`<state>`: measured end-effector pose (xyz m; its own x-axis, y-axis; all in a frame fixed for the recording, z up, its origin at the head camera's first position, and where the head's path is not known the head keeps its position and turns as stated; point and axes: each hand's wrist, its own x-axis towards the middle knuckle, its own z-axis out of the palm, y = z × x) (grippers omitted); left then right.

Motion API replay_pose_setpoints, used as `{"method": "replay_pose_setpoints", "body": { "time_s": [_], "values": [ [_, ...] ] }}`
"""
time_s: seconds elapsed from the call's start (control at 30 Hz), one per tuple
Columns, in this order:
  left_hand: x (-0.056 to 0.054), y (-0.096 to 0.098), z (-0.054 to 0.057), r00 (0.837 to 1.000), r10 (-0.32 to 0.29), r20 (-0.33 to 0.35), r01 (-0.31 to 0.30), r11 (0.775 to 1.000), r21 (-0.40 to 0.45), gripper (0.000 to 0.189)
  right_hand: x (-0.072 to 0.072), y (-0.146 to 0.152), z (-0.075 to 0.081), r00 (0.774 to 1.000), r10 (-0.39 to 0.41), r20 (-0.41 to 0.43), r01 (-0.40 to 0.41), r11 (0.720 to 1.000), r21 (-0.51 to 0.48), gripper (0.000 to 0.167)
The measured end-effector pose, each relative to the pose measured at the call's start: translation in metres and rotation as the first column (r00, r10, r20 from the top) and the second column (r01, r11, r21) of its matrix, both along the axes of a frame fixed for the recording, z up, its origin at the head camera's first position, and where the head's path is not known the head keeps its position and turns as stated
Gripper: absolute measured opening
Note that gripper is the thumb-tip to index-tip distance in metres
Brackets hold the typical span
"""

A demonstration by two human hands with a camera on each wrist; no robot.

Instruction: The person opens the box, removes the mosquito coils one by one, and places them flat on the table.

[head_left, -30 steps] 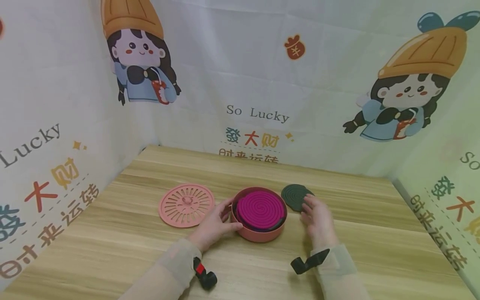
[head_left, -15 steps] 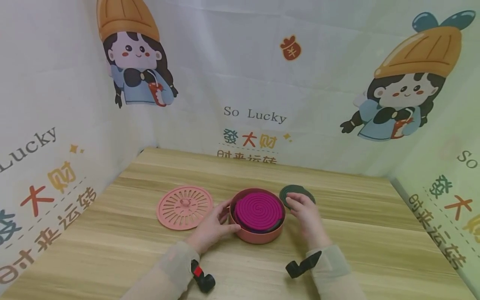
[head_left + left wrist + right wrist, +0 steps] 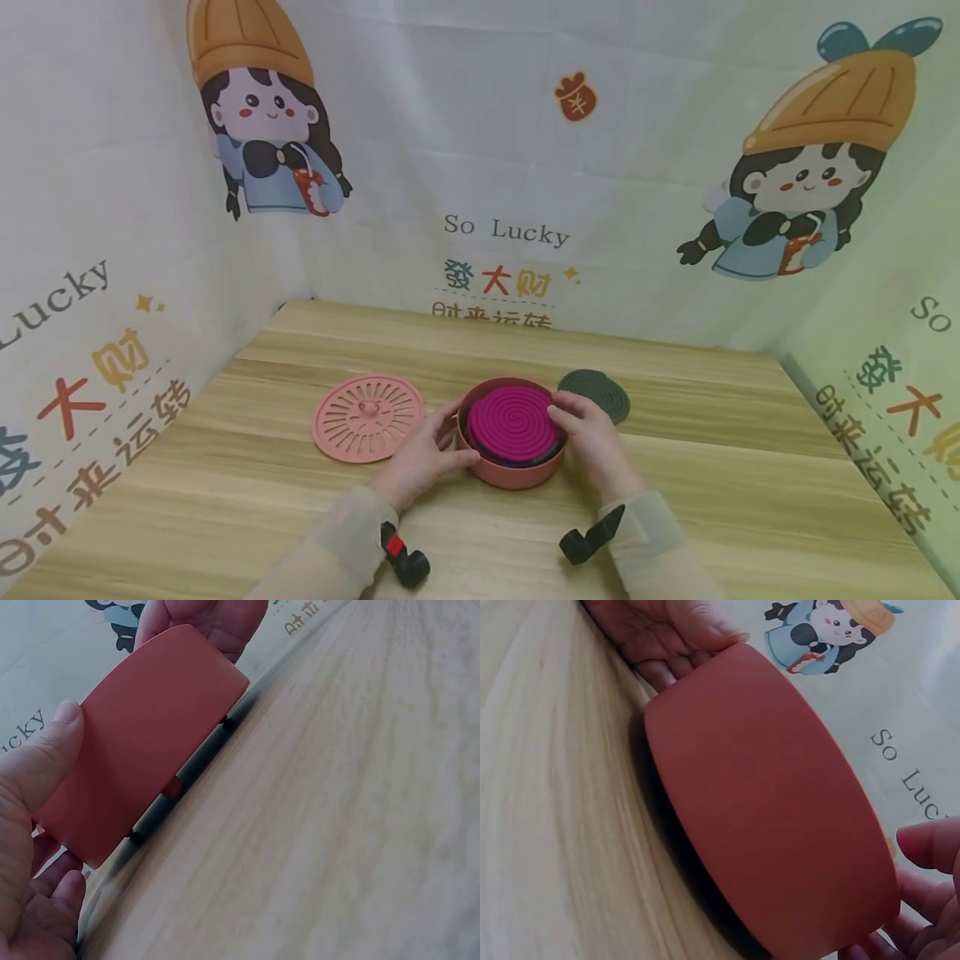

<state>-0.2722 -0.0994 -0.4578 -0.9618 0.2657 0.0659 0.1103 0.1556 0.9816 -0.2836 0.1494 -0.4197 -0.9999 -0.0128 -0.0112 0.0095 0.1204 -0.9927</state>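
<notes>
**As two hands flank it, a round box sits on the table**

Nearest my head view come two pale sleeves [image 3: 330, 537], a black camera [image 3: 405, 560] strapped at the left wrist and its twin [image 3: 588, 540] at the right.

Left hand [image 3: 420, 458]: grasping the box [image 3: 516, 477], thumb against the near wall, other fingers round its left side. Right hand [image 3: 596, 442]: fingers bent at the box's right side, fingertips at the rim near the pink coil's edge; I cannot tell whether they grip or merely touch.

Box: reddish, upright on the wooden table [image 3: 420, 342], between the hands. Pink coil [image 3: 513, 421]: inside it, lying over something dark that I see only as an edge.

Left of the box, near the left hand: a slotted pink lid [image 3: 367, 412] with a small knob, flat on the wood. Beyond the right hand: a dark green coil [image 3: 600, 392], flat.

Farthest: white cloth [image 3: 412, 125], printed with two cartoon figures [image 3: 281, 167] in orange hats and "So Lucky" lettering [image 3: 507, 231].
</notes>
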Motion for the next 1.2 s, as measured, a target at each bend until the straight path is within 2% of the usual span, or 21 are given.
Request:
{"method": "replay_pose_setpoints", "body": {
  "time_s": [0.27,0.63,0.83,1.2],
  "values": [
    [-0.0004,0.0004,-0.0007,1.000,-0.005,-0.009,0.005,1.000,0.020,0.085,-0.0014,-0.0027,-0.0074,1.000,0.012,-0.017,-0.011,0.999,0.047,0.043],
    [-0.0036,-0.0007,-0.0028,1.000,-0.007,-0.013,0.007,1.000,0.002,0.088,-0.0027,-0.0052,-0.0081,1.000,0.000,0.005,0.000,1.000,0.011,0.046],
    [-0.0028,-0.0011,-0.0033,1.000,-0.011,-0.018,0.012,1.000,0.021,0.086,-0.0014,-0.0055,-0.0042,0.998,0.039,-0.042,-0.039,0.999,-0.015,0.042],
    [-0.0034,-0.0009,-0.0035,1.000,-0.018,-0.005,0.018,0.999,0.044,0.087,-0.0023,-0.0059,-0.0045,0.991,0.023,-0.130,-0.017,0.999,0.050,0.038]
  ]
}}
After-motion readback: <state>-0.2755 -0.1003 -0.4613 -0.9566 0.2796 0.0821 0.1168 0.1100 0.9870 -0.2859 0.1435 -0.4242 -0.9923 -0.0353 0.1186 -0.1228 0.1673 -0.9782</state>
